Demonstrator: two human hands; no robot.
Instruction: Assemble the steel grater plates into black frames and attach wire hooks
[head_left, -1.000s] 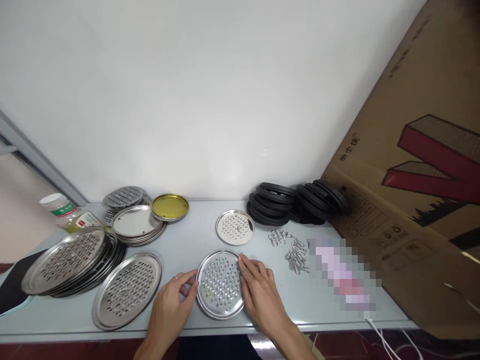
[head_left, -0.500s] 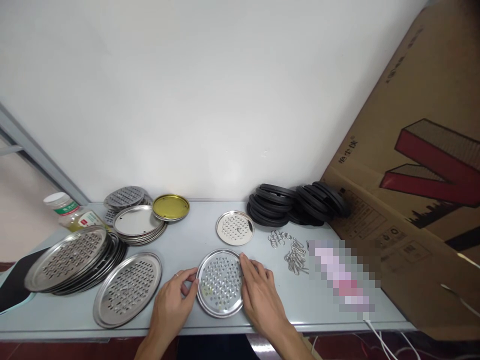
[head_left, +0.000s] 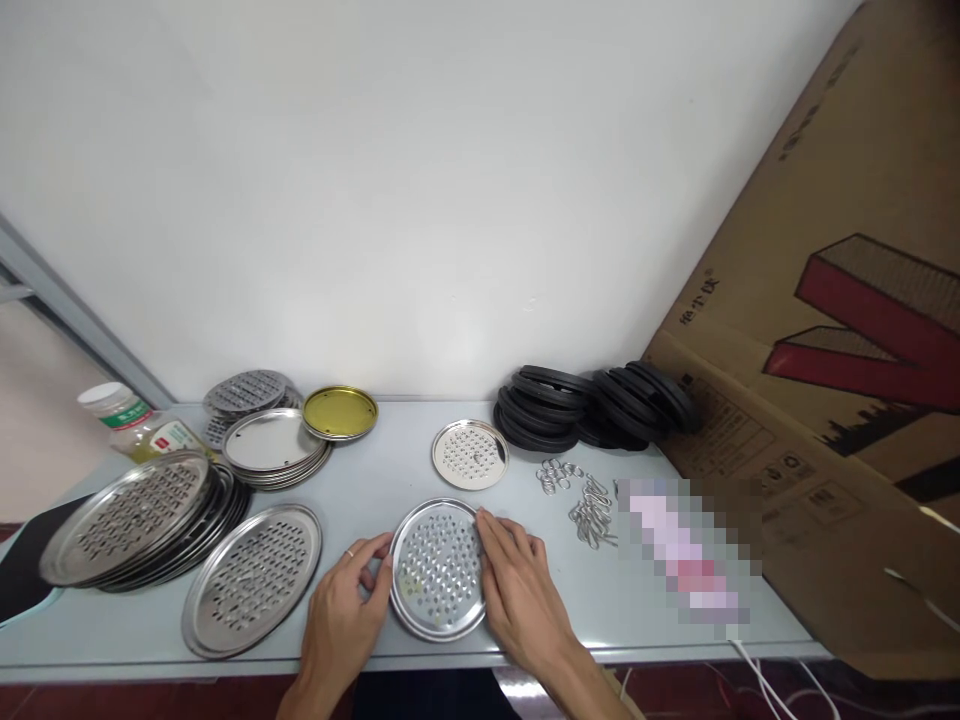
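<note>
A round metal grater plate with a raised rim and many punched holes lies at the near side of the table, between my hands. My left hand pinches its left rim between thumb and fingers. Along the right rim, my right hand presses with its fingers held together; part of its grip is hidden. Behind this plate lies a smaller grater disc. A larger oval-looking grater plate rests to the left of my left hand.
Stacked grater plates, plain metal discs, a gold-coloured disc and a jar stand left. Black rings are piled at the back right, near metal rings and wire loops. A cardboard box bounds the right side.
The view has shifted slightly. Both hands keep their places on the rim of the grater plate, and nothing else has visibly moved.
</note>
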